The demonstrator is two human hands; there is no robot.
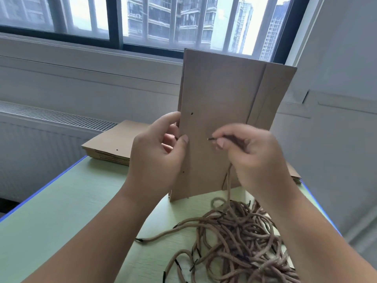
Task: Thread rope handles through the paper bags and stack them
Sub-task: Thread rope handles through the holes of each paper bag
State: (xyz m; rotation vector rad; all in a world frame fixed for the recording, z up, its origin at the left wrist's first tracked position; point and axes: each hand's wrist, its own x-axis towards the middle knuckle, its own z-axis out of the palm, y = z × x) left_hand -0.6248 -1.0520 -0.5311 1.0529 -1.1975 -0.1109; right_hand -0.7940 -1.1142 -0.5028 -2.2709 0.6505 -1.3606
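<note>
A flat brown paper bag (224, 94) stands upright on the pale green table (61, 211), its open end toward me. My left hand (157, 148) grips the bag's left edge, thumb on the front panel below a punched hole. My right hand (251, 148) pinches the black-tipped end of a brown rope handle (228, 180), with the tip touching the panel near the middle. The rope hangs down from that hand to the table.
A tangled pile of brown rope handles (240, 237) lies on the table at the lower right. A stack of flat paper bags (114, 144) sits at the table's far edge, behind the held bag. A radiator and window sill run along the back wall.
</note>
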